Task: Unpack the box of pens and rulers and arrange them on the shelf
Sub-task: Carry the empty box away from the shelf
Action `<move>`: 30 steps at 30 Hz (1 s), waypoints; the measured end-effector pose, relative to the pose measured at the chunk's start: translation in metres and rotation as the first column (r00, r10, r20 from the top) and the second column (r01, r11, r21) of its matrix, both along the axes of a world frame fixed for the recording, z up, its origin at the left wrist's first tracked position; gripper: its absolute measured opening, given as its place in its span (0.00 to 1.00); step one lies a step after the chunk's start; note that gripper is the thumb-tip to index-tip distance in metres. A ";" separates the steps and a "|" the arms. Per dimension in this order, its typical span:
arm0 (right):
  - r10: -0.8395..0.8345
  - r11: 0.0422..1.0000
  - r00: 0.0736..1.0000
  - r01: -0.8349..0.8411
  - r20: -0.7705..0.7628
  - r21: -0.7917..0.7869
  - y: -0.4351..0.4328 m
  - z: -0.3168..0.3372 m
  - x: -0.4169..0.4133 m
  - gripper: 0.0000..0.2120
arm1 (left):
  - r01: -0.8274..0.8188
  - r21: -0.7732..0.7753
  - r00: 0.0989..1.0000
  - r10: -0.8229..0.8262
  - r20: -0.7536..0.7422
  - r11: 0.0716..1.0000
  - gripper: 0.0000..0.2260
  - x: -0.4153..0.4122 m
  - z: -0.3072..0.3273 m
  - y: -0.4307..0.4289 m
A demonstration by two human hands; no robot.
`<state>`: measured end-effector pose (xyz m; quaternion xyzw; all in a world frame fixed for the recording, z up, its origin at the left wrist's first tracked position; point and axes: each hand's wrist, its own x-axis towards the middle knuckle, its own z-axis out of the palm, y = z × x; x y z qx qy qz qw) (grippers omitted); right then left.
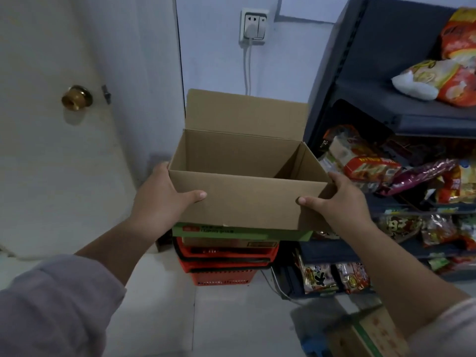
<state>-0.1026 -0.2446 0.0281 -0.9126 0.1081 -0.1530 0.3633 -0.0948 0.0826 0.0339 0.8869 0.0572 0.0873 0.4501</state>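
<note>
2 hands of yours hold the open cardboard box [244, 202]: left hand [164, 199] clamped on its left wall, right hand [341, 199] on its right wall, thumbs flat on the near wall. Just below the box lies a green carton [242, 235] on red baskets [224, 256], perhaps touching it. Right of the box stands the shelf [381, 104].

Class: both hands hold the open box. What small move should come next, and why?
Probably lower the box onto the green carton topping the red baskets and let go. The left hand and right hand grip its ends, the inside that shows holds no pens or rulers, and that stack lies beneath it.
</note>
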 end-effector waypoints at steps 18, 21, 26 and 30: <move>0.084 0.994 0.993 -0.077 -0.082 0.076 -0.019 -0.108 0.215 0.41 | -0.147 0.039 0.984 0.150 -0.099 0.988 0.37 0.193 -0.103 -0.027; 0.104 0.991 0.989 -0.094 -0.108 0.096 -0.023 -0.128 0.225 0.41 | -0.148 0.041 0.982 0.151 -0.110 0.988 0.37 0.199 -0.121 -0.031; 0.118 0.987 0.988 -0.106 -0.100 0.120 -0.025 -0.151 0.234 0.42 | -0.178 0.046 0.979 0.181 -0.095 0.983 0.39 0.208 -0.144 -0.036; 0.119 0.983 0.989 -0.105 -0.084 0.149 -0.025 -0.166 0.234 0.39 | -0.183 0.097 0.977 0.192 -0.093 0.978 0.40 0.212 -0.160 -0.038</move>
